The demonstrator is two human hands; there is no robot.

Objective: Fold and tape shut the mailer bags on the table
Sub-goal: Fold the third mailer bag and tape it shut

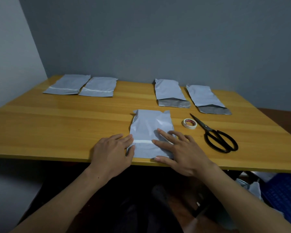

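The grey wall (158,39) stands right behind the far edge of the big wooden counter (57,125). The counter's near edge runs just above the person's arms.

Down low on the right, under the counter's edge, sits a blue crate (286,190).

Two taped bags (67,84) lie side by side at the far left, touching each other, close to the far edge. Two open bags (170,93) lie at the far right, a little apart, with their dark mouths turned toward the person. A wide stretch of wood lies between the two pairs, and more wood shows at the near left.

The near bag (149,121) lies flat in the middle, and its bottom edge is just beside the counter's near edge.

The left hand (112,152) is flat with loose, straight fingers. Its fingertips and thumb touch the bag's left edge. The right hand (180,152) is spread out flat and presses on the bag's right side. Neither hand grabs anything.

The black scissors (218,137) lie closed, just to the right of the right hand, tips pointing away. The tape roll (189,123) lies flat between the scissors' blades and the near bag, touching neither that I can see.

A white strip of tape (142,141) runs across the near bag, between the two hands.
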